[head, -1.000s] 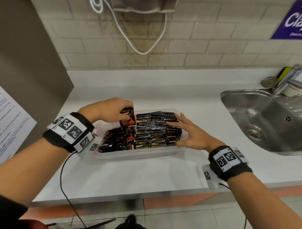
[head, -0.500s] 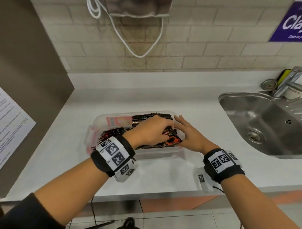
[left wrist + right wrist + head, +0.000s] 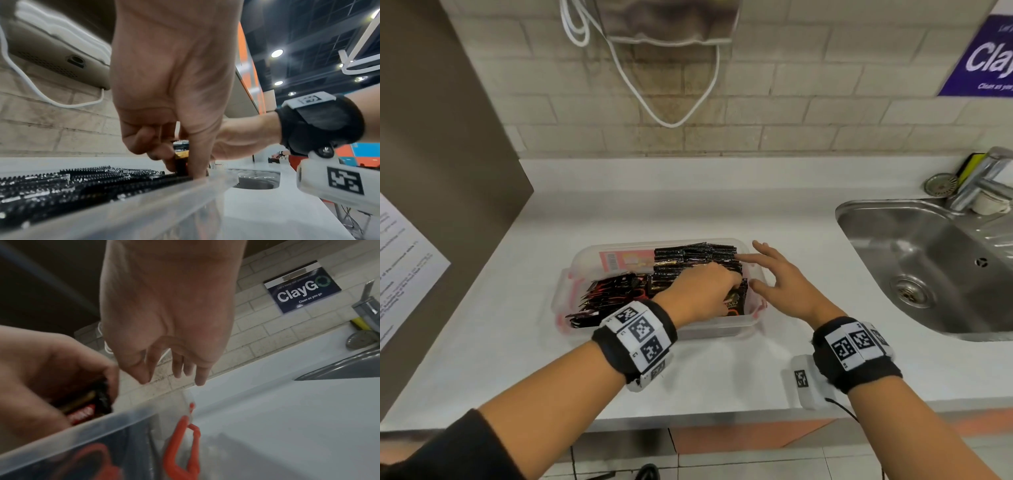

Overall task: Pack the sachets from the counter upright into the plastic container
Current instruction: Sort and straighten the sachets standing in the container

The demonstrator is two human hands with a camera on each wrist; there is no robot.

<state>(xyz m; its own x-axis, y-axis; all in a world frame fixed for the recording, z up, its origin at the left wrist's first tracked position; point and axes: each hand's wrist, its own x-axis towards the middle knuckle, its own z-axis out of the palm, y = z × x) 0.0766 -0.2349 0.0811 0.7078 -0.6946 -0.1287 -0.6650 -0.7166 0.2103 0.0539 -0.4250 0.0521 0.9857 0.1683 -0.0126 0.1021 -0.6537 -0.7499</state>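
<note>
A clear plastic container (image 3: 571,274) with red side clips sits on the white counter, packed with dark sachets (image 3: 695,255) standing in rows. My left hand (image 3: 705,291) reaches across into its near right corner and pinches a dark sachet (image 3: 736,299) with red and gold print, upright against the front wall. The same sachet (image 3: 182,160) shows between my thumb and fingers in the left wrist view. My right hand (image 3: 767,270) hovers over the container's right end with fingers spread and relaxed, holding nothing. The red clip (image 3: 183,443) lies just below it.
A steel sink (image 3: 928,267) with a tap (image 3: 979,181) lies to the right. A brown panel (image 3: 431,171) with a paper notice stands at the left. A white cable (image 3: 654,102) loops down the tiled wall. The counter's front edge runs under my wrists.
My left hand carried a sachet from the container's far left across to its near right corner. My right hand lifted off the sachet rows and drew back a little to the right.
</note>
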